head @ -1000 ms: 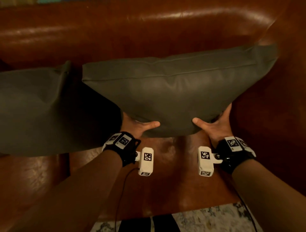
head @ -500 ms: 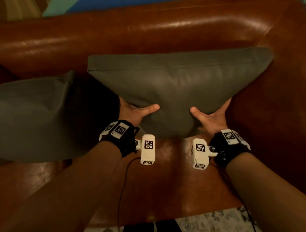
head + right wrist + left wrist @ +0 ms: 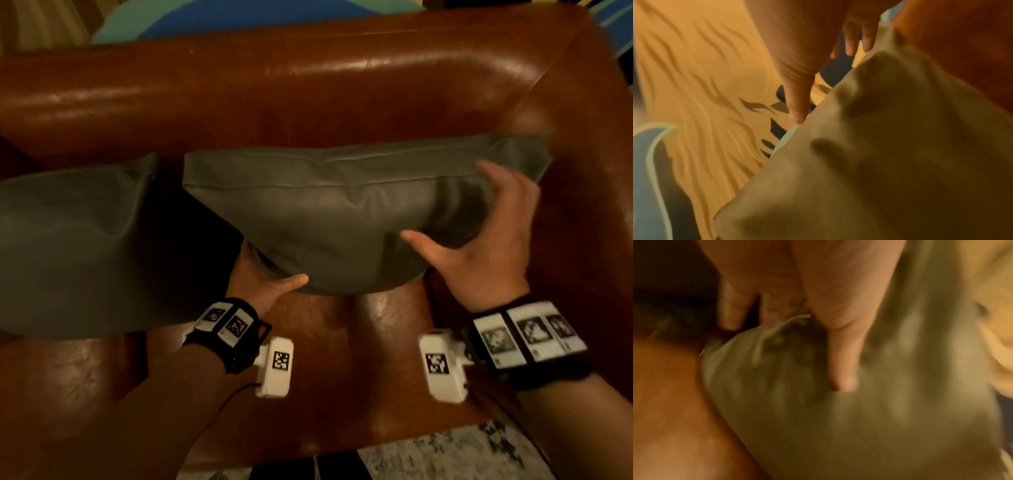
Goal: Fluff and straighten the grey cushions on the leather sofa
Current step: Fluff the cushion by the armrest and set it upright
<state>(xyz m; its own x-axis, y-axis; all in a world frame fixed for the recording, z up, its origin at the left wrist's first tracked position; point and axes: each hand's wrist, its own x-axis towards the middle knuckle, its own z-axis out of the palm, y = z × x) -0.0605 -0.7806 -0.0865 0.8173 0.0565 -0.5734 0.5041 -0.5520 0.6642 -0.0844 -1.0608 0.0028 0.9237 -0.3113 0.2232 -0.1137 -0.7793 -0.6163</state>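
A grey cushion stands tilted on the brown leather sofa, near the right armrest. My left hand grips its lower left edge, thumb on the front and fingers hidden behind. The left wrist view shows that thumb pressed into the grey cushion. My right hand is spread open over the cushion's right front face. In the right wrist view its fingers are straight and beside the cushion; whether they touch it is unclear. A second grey cushion leans at the left.
The sofa's right armrest rises close beside the held cushion. Bare seat leather lies under my wrists. A patterned rug shows below the seat's front edge. Blue and striped fabric lies behind the backrest.
My right hand has let go of the cushion's bottom edge and moved up and right, opening over its right side. My left hand keeps its grip at the lower left.
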